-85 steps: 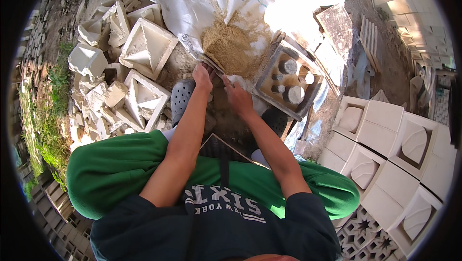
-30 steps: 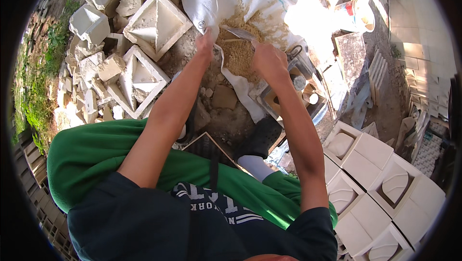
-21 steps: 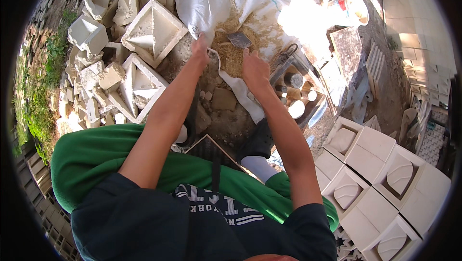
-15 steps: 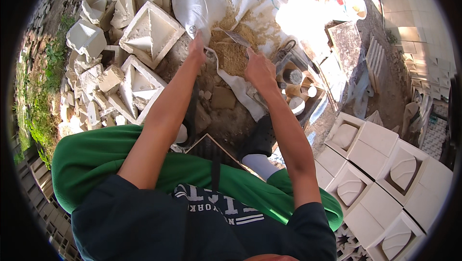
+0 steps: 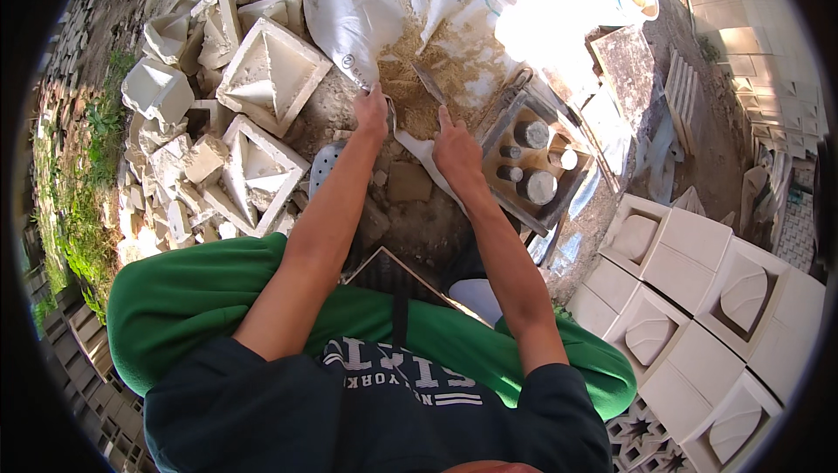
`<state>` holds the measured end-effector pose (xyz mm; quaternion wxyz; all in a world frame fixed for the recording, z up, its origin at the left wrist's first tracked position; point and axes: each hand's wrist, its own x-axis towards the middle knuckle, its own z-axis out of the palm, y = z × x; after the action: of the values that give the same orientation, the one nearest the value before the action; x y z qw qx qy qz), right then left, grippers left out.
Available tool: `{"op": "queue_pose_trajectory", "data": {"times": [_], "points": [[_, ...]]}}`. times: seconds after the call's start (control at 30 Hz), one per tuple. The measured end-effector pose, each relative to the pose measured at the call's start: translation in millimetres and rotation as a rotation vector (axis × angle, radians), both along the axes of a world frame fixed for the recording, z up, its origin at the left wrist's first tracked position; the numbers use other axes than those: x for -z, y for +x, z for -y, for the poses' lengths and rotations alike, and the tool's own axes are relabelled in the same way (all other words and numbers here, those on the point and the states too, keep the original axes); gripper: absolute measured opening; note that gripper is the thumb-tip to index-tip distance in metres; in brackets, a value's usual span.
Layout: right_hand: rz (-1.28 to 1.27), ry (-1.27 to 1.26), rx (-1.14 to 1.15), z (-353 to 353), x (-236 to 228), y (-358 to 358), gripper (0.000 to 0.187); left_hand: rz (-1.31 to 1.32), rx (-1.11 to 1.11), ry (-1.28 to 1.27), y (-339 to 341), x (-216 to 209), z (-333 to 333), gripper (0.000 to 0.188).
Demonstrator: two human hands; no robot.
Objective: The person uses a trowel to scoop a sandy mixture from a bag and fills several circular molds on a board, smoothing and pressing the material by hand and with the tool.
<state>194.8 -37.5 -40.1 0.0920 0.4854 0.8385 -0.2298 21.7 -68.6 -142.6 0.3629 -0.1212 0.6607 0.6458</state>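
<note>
My left hand [image 5: 370, 111] is closed on the lower edge of a white woven sack [image 5: 353, 19], which lies spread on the ground. My right hand [image 5: 457, 154] grips the handle of a trowel [image 5: 429, 85], its index finger stretched along it. The flat metal blade points up and slightly left, over or touching the brownish sand [image 5: 400, 80] on the sheet; I cannot tell which. To the right of that hand sits a rectangular mould box [image 5: 524, 213] with several grey cylinders [image 5: 536, 186] standing inside.
Broken white cast blocks [image 5: 272, 76] are heaped at the left. Pale hollow blocks [image 5: 685, 255] with leaf-like insets stand at the lower right. A white bucket [image 5: 642, 3] and a flat board [image 5: 624, 58] are at the far right. A brownish block [image 5: 408, 182] lies near my feet.
My left hand has shifted right and slightly down with the sack edge. My right hand has drawn back a little, and the trowel blade has turned to point farther up. More of the mould box shows.
</note>
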Motion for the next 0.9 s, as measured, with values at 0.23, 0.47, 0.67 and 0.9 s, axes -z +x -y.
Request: {"op": "queue_pose_trajectory", "data": {"times": [0.23,0.47,0.67,0.9], "points": [[-0.364,0.087,0.21,20.0,-12.0,-3.7,0.053,-0.061,0.064,0.008,18.3,-4.7,8.3,0.025],[-0.223,-0.052,0.098,35.9,31.0,-9.9,0.053,-0.081,0.098,0.16,15.0,36.2,21.4,0.026],[-0.212,-0.05,0.135,52.6,39.7,-0.7,0.055,-0.12,0.13,0.059,27.6,13.5,22.2,0.025],[-0.326,0.061,0.112,64.5,42.1,4.8,0.056,-0.293,0.242,-0.089,35.4,9.1,35.6,0.025]]}}
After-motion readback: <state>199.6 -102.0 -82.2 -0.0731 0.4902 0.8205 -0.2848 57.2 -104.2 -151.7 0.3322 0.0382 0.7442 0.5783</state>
